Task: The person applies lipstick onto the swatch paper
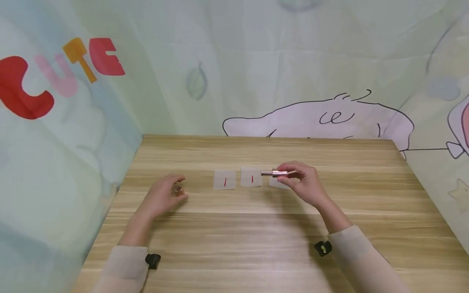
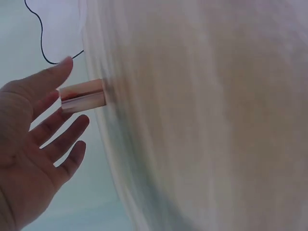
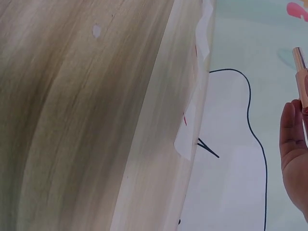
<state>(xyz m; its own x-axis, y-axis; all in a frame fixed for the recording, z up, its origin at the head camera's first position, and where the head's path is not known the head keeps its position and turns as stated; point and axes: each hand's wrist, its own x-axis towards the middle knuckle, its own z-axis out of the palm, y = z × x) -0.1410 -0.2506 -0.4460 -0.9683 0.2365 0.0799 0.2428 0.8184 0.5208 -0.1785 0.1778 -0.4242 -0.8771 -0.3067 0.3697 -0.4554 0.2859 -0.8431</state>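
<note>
My right hand [image 1: 307, 184] pinches a shiny rose-gold lipstick tube [image 1: 268, 173] between thumb and fingers, its narrower end pointing left. The tube is held level above the paper pieces; part of the tube [image 3: 301, 84] and hand show at the right edge of the right wrist view. A rose-gold lipstick cap [image 1: 178, 191] stands on the table at the left. Around it, my left hand [image 1: 159, 199] has its thumb and fingers spread apart. In the left wrist view the cap [image 2: 83, 97] is in front of the loosely extended fingers; contact cannot be told.
Two white paper pieces, the left [image 1: 229, 185] and the middle [image 1: 246, 182], each carry a red stroke. A third paper [image 1: 275, 183] is partly hidden by the right hand and tube. They lie on a wood-grain table [image 1: 227, 244], with a printed cloth backdrop [image 1: 165, 81] behind.
</note>
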